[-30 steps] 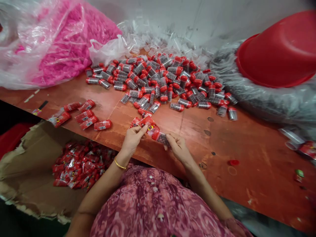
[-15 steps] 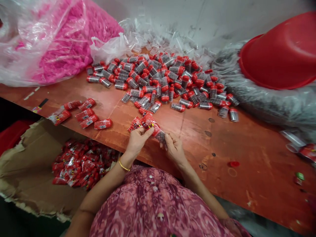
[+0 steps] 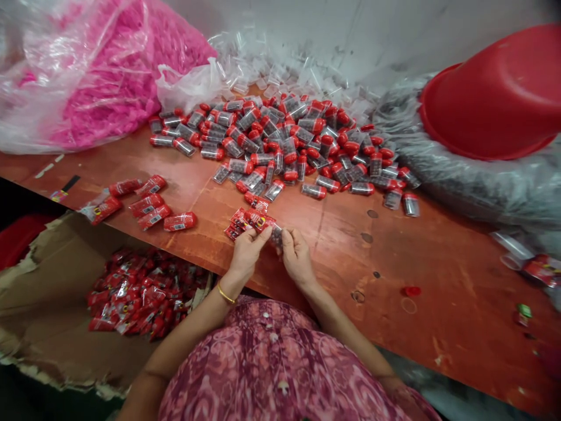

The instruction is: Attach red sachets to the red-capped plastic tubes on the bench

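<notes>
While the left hand (image 3: 248, 254) and the right hand (image 3: 298, 256) stand close together just in front of the jar pile (image 3: 280, 146), each is pinched closed rather than open. The left hand clamps a small bunch of red packets (image 3: 249, 222) between thumb and fingers, and the right hand grips a small jar (image 3: 276, 235) in clear film at the bunch's right end. Whether the packets are joined in a strip or only overlap is hard to tell. They rest partly on the surface (image 3: 438, 280) and partly in the fingers.

The packets should be very light and soft, and their glossy film is likely slippery, so a flat pinch on the wrapper seems safest. The jar feels like the stiffer part, probably plastic, and gives the firmer hold around its body.

Left of the jar pile lie loose packets (image 3: 151, 202). Below those, off the surface's edge, a torn cardboard box (image 3: 48, 292) holds a heap of packed jars (image 3: 140, 292). Beyond the jar pile sit a pink-filled bag (image 3: 109, 76) and an upturned red basin (image 3: 491, 93).
</notes>
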### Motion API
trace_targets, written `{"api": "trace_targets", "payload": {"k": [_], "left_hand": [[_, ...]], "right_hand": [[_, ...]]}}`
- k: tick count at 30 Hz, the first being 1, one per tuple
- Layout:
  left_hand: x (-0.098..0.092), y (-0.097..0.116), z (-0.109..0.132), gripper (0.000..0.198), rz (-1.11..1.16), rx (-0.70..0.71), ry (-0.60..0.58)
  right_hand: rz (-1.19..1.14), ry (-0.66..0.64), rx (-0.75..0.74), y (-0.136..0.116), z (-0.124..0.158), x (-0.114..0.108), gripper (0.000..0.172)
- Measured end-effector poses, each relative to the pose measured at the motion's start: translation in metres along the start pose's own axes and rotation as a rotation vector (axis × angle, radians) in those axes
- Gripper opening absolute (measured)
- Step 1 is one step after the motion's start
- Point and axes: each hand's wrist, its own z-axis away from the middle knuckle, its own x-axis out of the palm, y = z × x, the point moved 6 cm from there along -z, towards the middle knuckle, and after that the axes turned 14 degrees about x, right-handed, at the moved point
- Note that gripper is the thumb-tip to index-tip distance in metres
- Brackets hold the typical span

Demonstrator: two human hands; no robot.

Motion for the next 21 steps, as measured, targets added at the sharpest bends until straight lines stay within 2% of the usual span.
{"api": "trace_targets", "payload": {"k": [2, 5, 9, 12, 14, 18, 21], "left_hand": [[-0.002, 0.002, -0.003, 0.035, -0.027, 0.012, -0.038], [0.003, 0.007, -0.004, 0.036, 0.065, 0.007, -0.085], [0.011, 0.003, 0.0, 0.036, 0.115, -0.034, -0.069], [0.019, 0.001, 0.005, 0.034, 0.097, -0.045, -0.133], [0.022, 0.003, 0.007, 0.034, 0.114, -0.053, -0.163], [0.012, 0.014, 0.005, 0.036, 0.175, -0.05, -0.043], [0.01, 0.017, 0.008, 0.039, 0.173, -0.099, -0.066]], "right_hand": [[0.036, -0.044, 0.013, -0.001, -0.001, -0.001, 0.031], [0.024, -0.092, 0.025, -0.002, -0.001, 0.0, 0.031], [0.002, -0.063, 0.024, -0.003, -0.002, 0.003, 0.031], [-0.072, -0.071, 0.078, -0.001, -0.004, 0.008, 0.034], [-0.148, -0.124, 0.128, 0.0, -0.004, 0.011, 0.036], [-0.219, -0.287, 0.136, -0.001, -0.004, 0.01, 0.039], [-0.172, -0.255, 0.075, -0.003, -0.006, 0.008, 0.036]]}}
